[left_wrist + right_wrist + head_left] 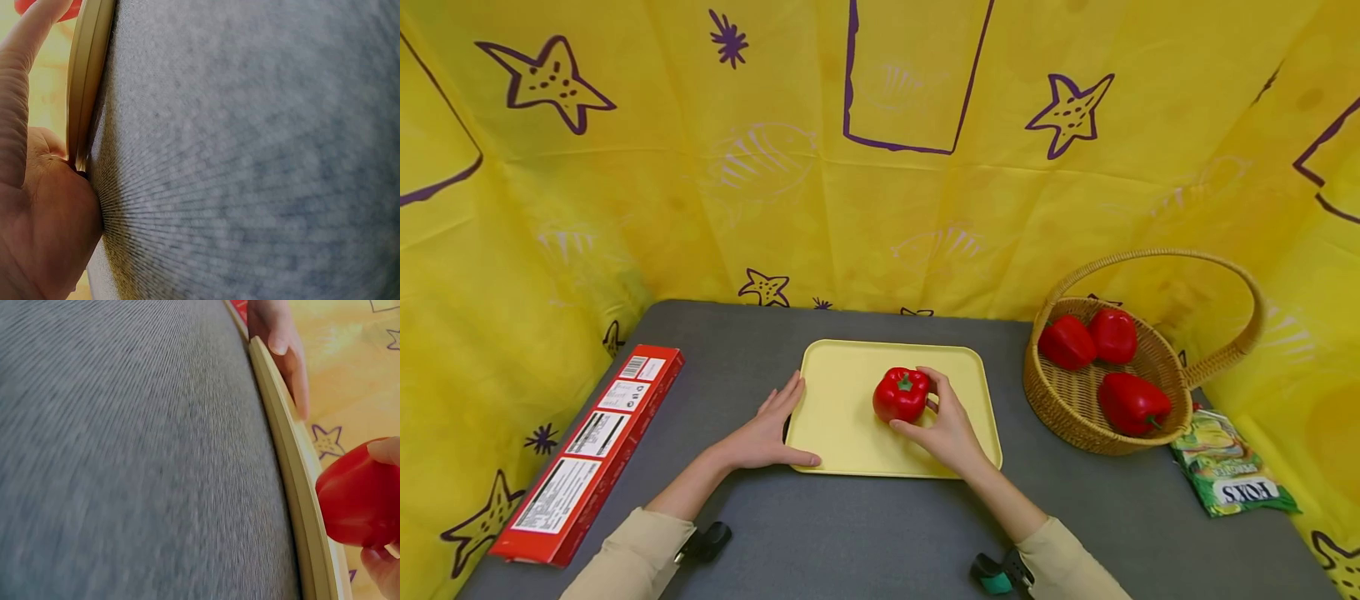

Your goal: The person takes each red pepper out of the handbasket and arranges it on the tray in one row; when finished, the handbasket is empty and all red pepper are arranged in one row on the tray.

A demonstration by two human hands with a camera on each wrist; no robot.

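Note:
A red bell pepper stands stem-up on a pale yellow tray in the middle of the grey table. My right hand grips the pepper from its right side, with fingers behind it and the thumb in front. The right wrist view shows the pepper just past the tray rim. My left hand rests flat against the tray's left edge with fingers straight and the thumb along the front corner. In the left wrist view the palm touches the tray rim.
A wicker basket with a hoop handle stands right of the tray and holds three more red peppers. A green snack packet lies beside it. A long red box lies along the table's left edge. Yellow patterned cloth walls in the table.

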